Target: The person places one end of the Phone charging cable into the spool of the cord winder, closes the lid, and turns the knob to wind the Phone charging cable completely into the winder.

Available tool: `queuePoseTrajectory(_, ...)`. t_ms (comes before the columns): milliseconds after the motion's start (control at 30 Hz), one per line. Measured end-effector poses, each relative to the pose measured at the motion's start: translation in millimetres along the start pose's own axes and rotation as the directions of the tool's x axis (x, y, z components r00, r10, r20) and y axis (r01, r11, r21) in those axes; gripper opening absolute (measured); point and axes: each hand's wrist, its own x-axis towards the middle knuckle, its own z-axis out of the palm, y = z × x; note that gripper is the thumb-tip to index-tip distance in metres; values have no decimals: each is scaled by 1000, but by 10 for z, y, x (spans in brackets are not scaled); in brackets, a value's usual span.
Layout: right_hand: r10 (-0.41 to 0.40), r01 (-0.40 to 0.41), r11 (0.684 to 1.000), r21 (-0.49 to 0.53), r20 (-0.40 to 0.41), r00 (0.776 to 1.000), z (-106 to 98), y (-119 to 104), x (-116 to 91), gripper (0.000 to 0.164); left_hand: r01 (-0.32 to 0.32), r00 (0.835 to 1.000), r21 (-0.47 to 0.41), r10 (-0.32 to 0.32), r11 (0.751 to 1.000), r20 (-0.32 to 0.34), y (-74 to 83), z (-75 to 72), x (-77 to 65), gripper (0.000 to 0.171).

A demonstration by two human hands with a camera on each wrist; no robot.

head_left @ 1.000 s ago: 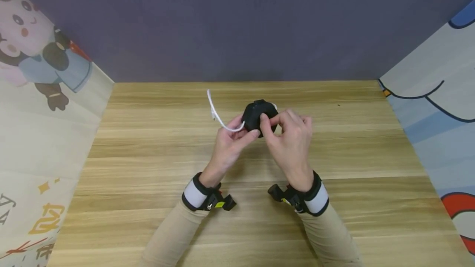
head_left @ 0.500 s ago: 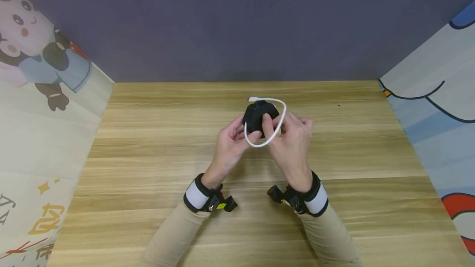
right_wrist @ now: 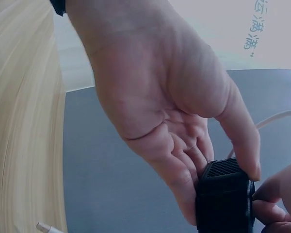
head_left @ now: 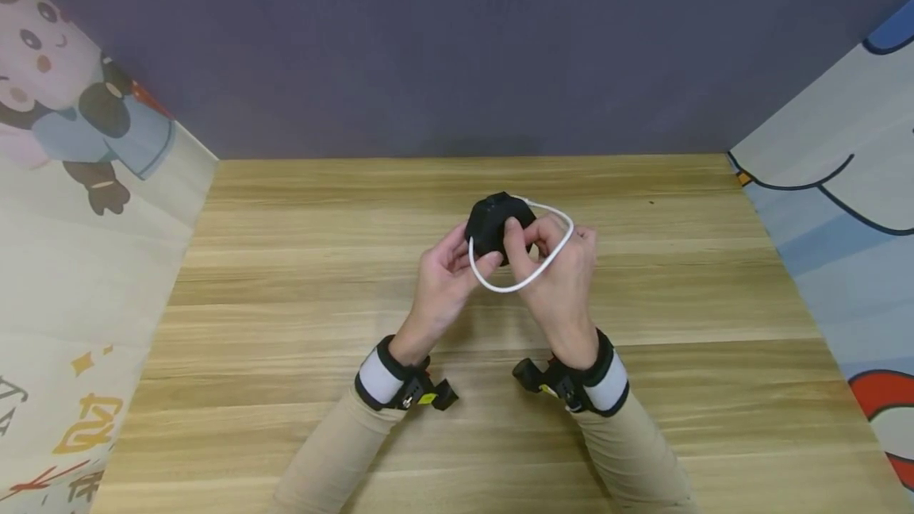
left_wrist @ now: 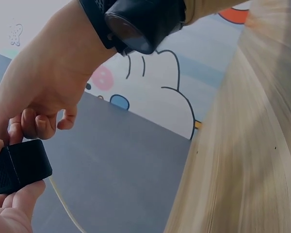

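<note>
A small black boxy device (head_left: 487, 230) with angled corners and ribbed sides is held up between both hands. A white cable (head_left: 508, 290) leaves its left side and loops in front of the right hand, back to the device's far side. The left hand (head_left: 444, 272) grips the device from the left, thumb on the near edge, fingers behind. My right hand (head_left: 560, 268) pinches at its right side, thumb against the upper face. In the right wrist view, a cable plug (right_wrist: 44, 227) shows at the bottom left. What lies under the right fingertips is hidden.
Below the hands is a wood-grain table (head_left: 286, 284). A dark panel (head_left: 457, 46) rises along its back edge, and printed walls (head_left: 850, 260) close both sides. Each wrist wears a strapped camera (head_left: 571, 383).
The cable's free end has swung from the left, over the back of the device, to the right. Both hands stay nearly in place on the device.
</note>
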Motion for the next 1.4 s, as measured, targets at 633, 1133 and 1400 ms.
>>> queuePoseTrajectory(633, -103, 103, 995, -7, 26, 994, -14, 58, 51, 31, 2, 1000, -6, -2, 1000, -5, 25, -37, 13, 52)
queuePoseTrajectory(1133, -247, 278, 956, -94, 253, 935, -393, 412, 249, 33, 1, 996, -53, -6, 999, -90, 100, -92, 38, 55)
queuePoseTrajectory(1400, -151, 295, 908, -297, 426, 892, -481, 466, 266, 17, -10, 995, -76, 3, 997, -97, 99, -89, 41, 55)
